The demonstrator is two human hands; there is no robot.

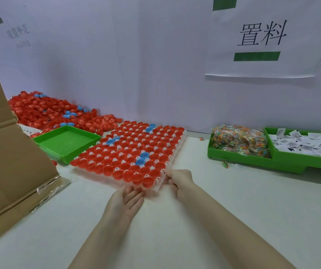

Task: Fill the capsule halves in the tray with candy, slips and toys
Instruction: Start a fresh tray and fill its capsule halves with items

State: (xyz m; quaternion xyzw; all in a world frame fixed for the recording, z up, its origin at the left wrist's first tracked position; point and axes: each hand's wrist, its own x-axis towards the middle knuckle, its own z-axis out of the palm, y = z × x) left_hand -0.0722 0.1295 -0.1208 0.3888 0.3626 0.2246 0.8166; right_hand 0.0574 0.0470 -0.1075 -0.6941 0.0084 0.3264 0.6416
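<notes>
A white tray (177,152) lies at an angle on the table, packed with red capsule halves (130,152) and a few blue ones (142,159). My left hand (129,200) lies palm up with its fingertips under the tray's near edge. My right hand (179,180) grips the tray's near right corner. A green bin (239,158) at the right holds wrapped candy (239,140). A second green bin (299,162) beside it holds paper slips (307,142). No toys can be made out.
A heap of loose red and blue capsule halves (55,113) lies at the back left. An empty green mesh tray (66,140) sits in front of it. A cardboard box flap (10,152) stands at the left. A white wall with paper signs closes the back.
</notes>
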